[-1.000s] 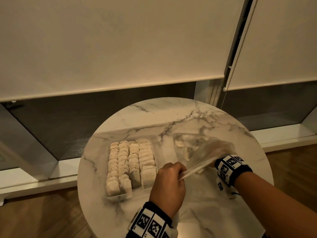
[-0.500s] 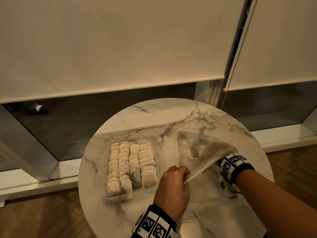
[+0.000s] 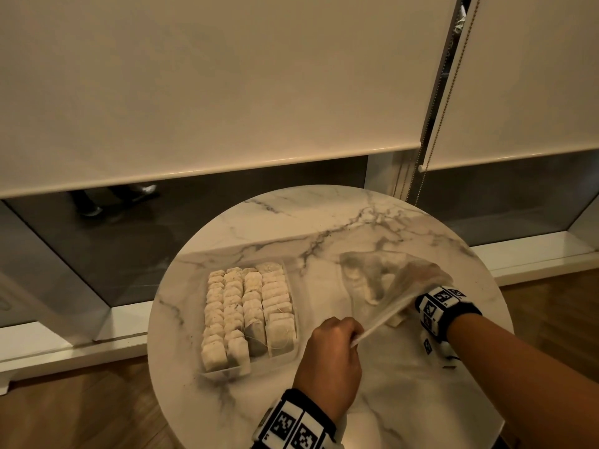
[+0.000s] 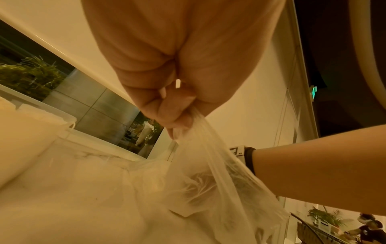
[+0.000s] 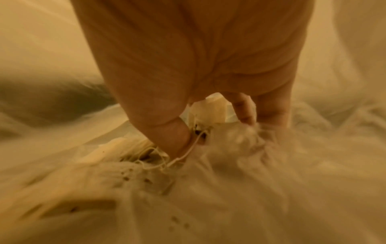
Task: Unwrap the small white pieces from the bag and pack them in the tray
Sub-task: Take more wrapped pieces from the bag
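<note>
Nearest the person, the left hand point(image 3: 329, 354) is balled into a fist, its fingers point(image 4: 167, 113) curled tight round a gathered edge of the clear plastic bag point(image 3: 385, 286). That grip pulls the film taut and lifts it off the table, which looks meant to hold the mouth open and steady for the other hand.

The right hand point(image 5: 208, 85) is pushed wrist-deep into the bag, so the head view shows only a blur of it through the plastic. From the right wrist view, the thumb point(image 5: 167, 132) and fingertips close narrowly on one small white piece point(image 5: 211, 110), which looks like a tea bag with a thin string point(image 5: 183, 156) trailing below the thumb. It seems to be a pinch, though blur leaves the contact itself uncertain. More pale pieces lie loose on the bag's floor beneath the hand.

Just left of the left hand sits the tray point(image 3: 223, 372), a shallow clear one, already packed with four close rows of upright pieces point(image 3: 246, 306). The upright packing likely lets more fit, and the tray looks nearly full, so few are probably left to move.

Everything rests on a round table point(image 3: 291, 215) with a white marble pattern and grey veins. Past it, a wooden floor point(image 3: 64, 409) meets a low white sill under dark window glass. Pale roller blinds point(image 3: 194, 76) cover most of the window, and a bead chain point(image 3: 444, 102) hangs between the two blinds.
</note>
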